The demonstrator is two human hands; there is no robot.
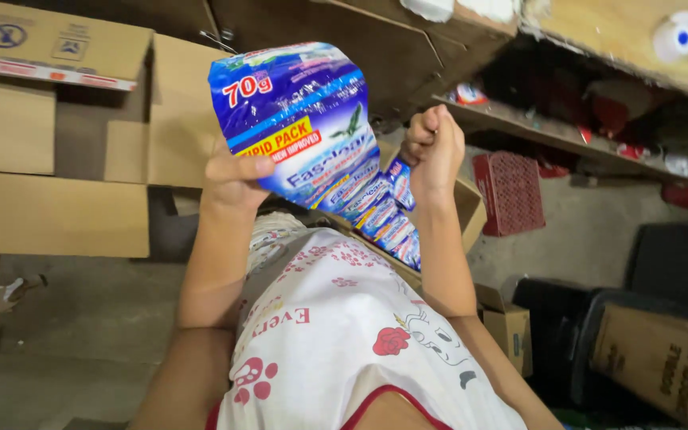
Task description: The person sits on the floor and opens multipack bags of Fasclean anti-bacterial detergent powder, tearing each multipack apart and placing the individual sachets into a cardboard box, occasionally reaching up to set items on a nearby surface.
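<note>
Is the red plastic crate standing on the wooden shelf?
No, the red crate stands on the grey floor, below the wooden shelf, to the right of the person's right hand.

Left hand (232, 177) raised, thumb pinching the lower left edge of a blue sachet pack (300, 119), with a strip of small blue sachets (388, 215) trailing down from it over an open carton (467, 203). Right hand (433, 147) closed in a fist just right of the pack, gripping the strip's top end. Behind: cardboard boxes (57, 135) at left, a red crate (511, 193) on the floor, a cluttered shelf (567, 139) at right.
</note>
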